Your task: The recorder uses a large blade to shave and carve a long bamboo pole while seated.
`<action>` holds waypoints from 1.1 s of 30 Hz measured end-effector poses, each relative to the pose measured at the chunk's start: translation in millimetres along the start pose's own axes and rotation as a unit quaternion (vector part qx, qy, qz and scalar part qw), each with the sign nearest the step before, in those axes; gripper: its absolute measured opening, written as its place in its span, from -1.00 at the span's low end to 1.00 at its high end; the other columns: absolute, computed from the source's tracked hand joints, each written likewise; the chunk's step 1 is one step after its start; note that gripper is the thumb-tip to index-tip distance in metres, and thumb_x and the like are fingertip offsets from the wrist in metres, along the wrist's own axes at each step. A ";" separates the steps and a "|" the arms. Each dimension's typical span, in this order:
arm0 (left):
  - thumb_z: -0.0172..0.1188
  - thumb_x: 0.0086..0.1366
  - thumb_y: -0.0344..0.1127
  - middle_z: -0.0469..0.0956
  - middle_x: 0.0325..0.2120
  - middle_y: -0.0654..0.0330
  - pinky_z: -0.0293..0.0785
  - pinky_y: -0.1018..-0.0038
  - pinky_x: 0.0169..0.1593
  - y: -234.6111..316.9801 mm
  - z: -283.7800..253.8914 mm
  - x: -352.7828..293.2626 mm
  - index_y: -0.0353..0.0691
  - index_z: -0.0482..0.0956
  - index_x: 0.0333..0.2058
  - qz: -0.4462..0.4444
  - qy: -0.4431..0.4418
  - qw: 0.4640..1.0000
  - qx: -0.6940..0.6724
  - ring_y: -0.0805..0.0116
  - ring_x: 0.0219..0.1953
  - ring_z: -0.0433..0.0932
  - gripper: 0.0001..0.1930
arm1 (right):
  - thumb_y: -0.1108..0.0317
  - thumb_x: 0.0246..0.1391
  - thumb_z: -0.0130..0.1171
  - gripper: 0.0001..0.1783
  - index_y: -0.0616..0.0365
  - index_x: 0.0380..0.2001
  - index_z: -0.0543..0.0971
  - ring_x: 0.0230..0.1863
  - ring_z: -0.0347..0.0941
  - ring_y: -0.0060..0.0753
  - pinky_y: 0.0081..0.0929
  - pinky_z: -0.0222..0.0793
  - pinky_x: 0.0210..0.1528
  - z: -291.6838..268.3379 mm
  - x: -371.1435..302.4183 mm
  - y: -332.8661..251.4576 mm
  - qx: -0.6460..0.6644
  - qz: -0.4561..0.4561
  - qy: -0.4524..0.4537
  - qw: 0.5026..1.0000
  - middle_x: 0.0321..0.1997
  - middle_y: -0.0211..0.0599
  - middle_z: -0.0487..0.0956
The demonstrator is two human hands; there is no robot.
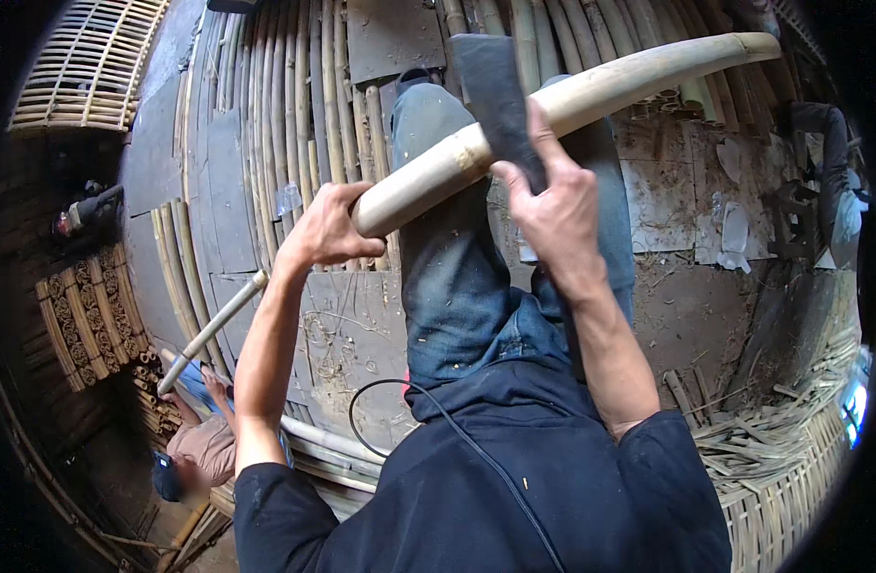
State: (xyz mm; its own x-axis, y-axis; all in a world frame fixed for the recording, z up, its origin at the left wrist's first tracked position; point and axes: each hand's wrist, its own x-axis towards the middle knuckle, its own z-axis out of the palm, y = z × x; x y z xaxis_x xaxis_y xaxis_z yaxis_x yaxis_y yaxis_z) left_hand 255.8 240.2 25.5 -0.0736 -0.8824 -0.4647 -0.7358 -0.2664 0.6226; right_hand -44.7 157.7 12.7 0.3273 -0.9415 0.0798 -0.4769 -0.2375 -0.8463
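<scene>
A thick, pale bamboo pole (pixel 433 172) lies slantwise across my jeans-clad thighs. Its near end is at the left, and the far end rises to the upper right. My left hand (pixel 335 224) is closed around the cut end, its palm against the underside and rim. In my right hand (pixel 555 205) is a dark, broad-bladed knife (pixel 495 91), with my thumb and forefinger along its lower part. The blade lies across the pole just beyond a node and hides part of it. The knife's handle is hidden by my fingers.
Several bamboo poles (pixel 299 115) lie side by side ahead on the floor. A co-worker (pixel 201 444) at the lower left holds a long pole (pixel 213 325). Split strips (pixel 791 435) pile up at the lower right. A woven bamboo basket (pixel 85 67) stands at the upper left.
</scene>
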 end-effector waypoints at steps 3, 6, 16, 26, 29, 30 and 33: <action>0.53 -0.18 -0.20 0.68 -0.41 0.02 0.67 0.28 -0.23 -3.3 -8.3 10.4 -0.50 0.69 0.00 0.004 -0.029 1.000 -0.004 0.26 -0.39 0.68 -0.29 | 0.15 0.25 0.45 -0.06 -0.31 0.62 0.25 -0.44 0.76 0.06 -0.11 0.76 -0.20 34.4 -28.5 -6.9 0.005 -0.009 -0.122 0.992 -0.39 0.21 0.74; 0.52 -0.16 -0.21 0.70 -0.37 0.11 0.67 0.32 -0.25 -31.4 -8.5 5.9 -0.48 0.68 -0.02 0.052 -0.038 0.998 0.015 0.34 -0.40 0.66 -0.32 | 0.15 0.26 0.44 -0.10 -0.26 0.60 0.29 -0.43 0.77 -0.01 -0.12 0.77 -0.17 32.1 -25.8 -15.5 -0.001 -0.023 -0.102 0.995 -0.36 0.14 0.77; 0.61 -0.12 -0.22 0.69 -0.42 0.18 0.67 0.41 -0.16 -31.8 -22.6 30.9 -0.47 0.67 -0.24 -0.014 -0.153 0.985 -0.082 0.45 -0.32 0.68 -0.49 | 0.17 0.26 0.43 -0.06 -0.43 0.62 0.24 -0.42 0.77 -0.12 -0.19 0.79 -0.21 40.4 -28.0 -12.5 -0.029 -0.044 -0.087 0.995 -0.34 0.04 0.79; 0.55 -0.02 -0.29 0.75 -0.34 0.12 0.73 0.38 -0.20 -59.4 -21.7 42.9 -0.46 0.66 -0.18 -0.043 -0.249 0.947 -0.197 0.36 -0.34 0.76 -0.54 | 0.16 0.23 0.46 -0.03 -0.36 0.62 0.23 -0.41 0.78 0.03 -0.09 0.77 -0.19 43.1 -30.1 -10.1 -0.060 -0.040 -0.116 0.991 -0.30 0.13 0.78; 0.57 -0.02 -0.30 0.75 -0.35 0.12 0.73 0.39 -0.21 -68.7 -28.0 36.9 -0.44 0.65 -0.13 -0.049 -0.264 0.935 -0.234 0.35 -0.35 0.76 -0.51 | 0.17 0.25 0.45 -0.05 -0.32 0.62 0.23 -0.47 0.75 0.00 -0.11 0.78 -0.20 19.9 -0.6 13.4 0.039 -0.059 0.046 0.996 -0.32 0.06 0.79; 0.59 -0.02 -0.30 0.74 -0.35 0.12 0.73 0.39 -0.21 -71.6 -29.2 35.9 -0.43 0.65 -0.10 -0.043 -0.252 0.936 -0.241 0.34 -0.35 0.76 -0.48 | 0.19 0.27 0.43 -0.03 -0.29 0.64 0.19 -0.43 0.77 -0.02 -0.17 0.80 -0.16 -2.4 7.4 5.9 0.007 0.052 0.017 0.998 -0.18 0.11 0.80; 0.65 -0.03 -0.27 0.73 -0.22 0.09 0.74 0.31 -0.11 -78.0 -23.0 54.0 -0.46 0.61 -0.02 -0.050 -0.264 0.918 -0.292 0.28 -0.22 0.75 -0.37 | 0.19 0.28 0.41 0.04 -0.30 0.67 0.06 -0.44 0.77 -0.08 -0.21 0.80 -0.25 9.0 -2.3 13.7 -0.008 -0.036 0.025 0.999 -0.22 0.05 0.81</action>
State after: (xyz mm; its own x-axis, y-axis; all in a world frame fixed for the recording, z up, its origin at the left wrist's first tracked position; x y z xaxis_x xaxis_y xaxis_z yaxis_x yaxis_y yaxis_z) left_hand 324.7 204.4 -33.8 -0.4548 -0.5722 -0.6825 -0.2812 -0.6348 0.7196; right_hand -44.6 158.8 -3.9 0.3199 -0.9326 0.1673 -0.4661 -0.3087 -0.8291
